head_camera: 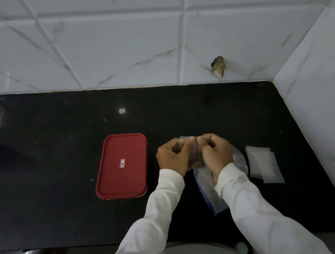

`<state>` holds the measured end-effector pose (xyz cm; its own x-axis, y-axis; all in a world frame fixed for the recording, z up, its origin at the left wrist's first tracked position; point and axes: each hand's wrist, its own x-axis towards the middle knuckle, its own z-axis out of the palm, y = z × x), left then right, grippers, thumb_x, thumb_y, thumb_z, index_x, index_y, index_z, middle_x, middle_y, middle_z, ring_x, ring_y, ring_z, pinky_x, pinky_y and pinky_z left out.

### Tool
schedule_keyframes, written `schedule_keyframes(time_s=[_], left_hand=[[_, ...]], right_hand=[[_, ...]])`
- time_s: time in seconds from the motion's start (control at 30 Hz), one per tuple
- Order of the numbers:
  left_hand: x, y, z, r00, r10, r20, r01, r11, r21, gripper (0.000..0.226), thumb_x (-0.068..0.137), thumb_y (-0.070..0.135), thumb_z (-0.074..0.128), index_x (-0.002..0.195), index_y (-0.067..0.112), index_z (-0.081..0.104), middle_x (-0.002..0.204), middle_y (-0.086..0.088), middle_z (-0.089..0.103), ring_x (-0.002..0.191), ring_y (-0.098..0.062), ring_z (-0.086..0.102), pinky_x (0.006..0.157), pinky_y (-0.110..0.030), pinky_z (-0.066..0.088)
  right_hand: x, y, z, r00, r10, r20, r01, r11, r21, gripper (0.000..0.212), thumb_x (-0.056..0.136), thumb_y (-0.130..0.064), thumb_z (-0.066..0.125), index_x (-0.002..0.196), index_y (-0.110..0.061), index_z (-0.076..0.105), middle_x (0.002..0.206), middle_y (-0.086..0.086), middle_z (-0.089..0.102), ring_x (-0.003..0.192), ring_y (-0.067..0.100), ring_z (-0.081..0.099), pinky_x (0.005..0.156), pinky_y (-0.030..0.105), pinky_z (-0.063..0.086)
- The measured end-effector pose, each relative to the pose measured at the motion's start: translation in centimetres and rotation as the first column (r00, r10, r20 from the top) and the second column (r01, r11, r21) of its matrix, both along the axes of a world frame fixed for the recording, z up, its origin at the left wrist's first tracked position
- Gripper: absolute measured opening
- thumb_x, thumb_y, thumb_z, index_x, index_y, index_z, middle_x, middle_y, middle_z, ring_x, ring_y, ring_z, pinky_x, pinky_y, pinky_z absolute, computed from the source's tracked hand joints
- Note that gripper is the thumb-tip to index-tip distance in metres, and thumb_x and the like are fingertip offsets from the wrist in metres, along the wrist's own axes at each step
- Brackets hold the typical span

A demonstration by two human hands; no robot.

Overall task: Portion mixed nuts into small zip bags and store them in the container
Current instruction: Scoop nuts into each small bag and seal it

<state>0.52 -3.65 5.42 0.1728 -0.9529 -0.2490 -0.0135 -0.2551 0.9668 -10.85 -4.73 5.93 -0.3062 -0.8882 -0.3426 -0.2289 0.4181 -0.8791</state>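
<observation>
Both grips closed here: left hand (172, 156) and right hand (217, 153) pinch the top of the small zip bag (194, 150), nuts (198, 163) inside, beside the red-lidded container (121, 165) on the desk (47, 175).

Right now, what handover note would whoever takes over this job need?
Left hand and right hand both pinch the top strip of a small clear zip bag holding brown nuts.
Large clear blue-edged plastic bag lies under the right wrist; empty small clear bags stacked to its right; red-lidded rectangular container on the left, shut.
Done: this portion filled.
Left: seal it, open container, store, fill the rest.
</observation>
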Motion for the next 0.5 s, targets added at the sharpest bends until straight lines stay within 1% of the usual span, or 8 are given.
schedule_keyframes(time_s=[0.07,0.17,0.23,0.3,0.33,0.4,0.43,0.5], left_hand=[[0.5,-0.3,-0.2,0.999,0.011,-0.053,-0.008,0.998,0.055,0.013,0.09,0.026,0.068,0.081,0.019,0.074,0.077,0.003,0.074,0.073,-0.005,0.071,0.064,-0.021,0.057],[1.2,-1.0,-0.4,0.989,0.058,-0.139,-0.045,0.995,0.091,0.016,0.092,0.021,0.066,0.08,0.015,0.075,0.083,-0.004,0.075,0.084,-0.02,0.072,0.066,-0.029,0.059],[1.2,-1.5,-0.5,0.981,0.118,-0.156,-0.103,0.99,0.099,0.016,0.092,0.015,0.065,0.081,0.01,0.076,0.087,-0.011,0.074,0.086,-0.026,0.071,0.057,-0.024,0.057],[1.0,-1.8,-0.4,0.981,0.121,-0.15,-0.107,0.99,0.096,0.017,0.092,0.014,0.064,0.08,0.01,0.075,0.086,-0.01,0.073,0.082,-0.02,0.07,0.052,-0.017,0.053],[1.0,-2.0,-0.5,0.984,0.094,-0.148,-0.081,0.993,0.089,0.018,0.093,0.016,0.064,0.079,0.011,0.075,0.084,-0.008,0.073,0.079,-0.017,0.069,0.054,-0.018,0.054],[1.2,-2.6,-1.1,0.995,-0.015,-0.097,0.022,0.997,0.073,0.019,0.092,0.021,0.065,0.079,0.012,0.076,0.081,-0.005,0.074,0.079,-0.016,0.071,0.066,-0.026,0.058],[1.4,-2.8,-1.5,0.996,-0.067,-0.056,0.071,0.995,0.067,0.018,0.092,0.022,0.066,0.081,0.012,0.076,0.081,-0.004,0.075,0.081,-0.017,0.072,0.071,-0.029,0.059],[1.5,-3.5,-2.4,0.998,-0.068,0.0,0.068,0.996,0.05,0.015,0.092,0.019,0.066,0.082,0.013,0.076,0.079,-0.002,0.075,0.079,-0.018,0.072,0.074,-0.033,0.06]], right_hand=[[-0.3,-0.4,0.3,0.996,-0.022,0.085,0.019,0.999,0.035,0.007,0.088,-0.035,0.066,0.088,-0.028,0.067,0.097,-0.007,0.067,0.097,0.013,0.062,0.089,0.042,0.054],[-0.7,-0.5,0.5,0.986,0.035,0.16,-0.046,0.997,0.067,0.011,0.085,-0.036,0.07,0.085,-0.025,0.071,0.089,-0.006,0.071,0.094,0.013,0.065,0.086,0.037,0.055],[-0.6,-0.7,0.3,0.983,0.046,0.175,-0.06,0.995,0.076,0.013,0.084,-0.034,0.072,0.078,-0.023,0.073,0.086,-0.003,0.072,0.093,0.016,0.067,0.086,0.04,0.056],[-0.5,-1.3,0.3,0.979,-0.015,0.203,-0.002,0.996,0.086,0.013,0.082,-0.029,0.073,0.073,-0.021,0.071,0.088,-0.001,0.072,0.095,0.02,0.066,0.087,0.044,0.055],[-0.5,-1.7,0.2,0.974,-0.056,0.22,0.036,0.995,0.097,0.013,0.082,-0.028,0.073,0.072,-0.019,0.071,0.09,0.001,0.071,0.095,0.021,0.066,0.085,0.045,0.056],[-0.4,-2.5,0.3,0.966,-0.112,0.234,0.084,0.988,0.127,0.013,0.082,-0.03,0.073,0.078,-0.018,0.071,0.091,0.0,0.071,0.092,0.021,0.067,0.08,0.042,0.057],[-0.4,-3.0,0.2,0.968,-0.116,0.221,0.087,0.987,0.135,0.014,0.083,-0.032,0.073,0.081,-0.018,0.071,0.091,-0.001,0.071,0.091,0.019,0.067,0.079,0.04,0.057],[-0.4,-4.0,0.0,0.986,-0.049,0.157,0.032,0.994,0.106,0.016,0.084,-0.038,0.071,0.084,-0.022,0.072,0.09,-0.003,0.071,0.09,0.016,0.067,0.082,0.039,0.056]])
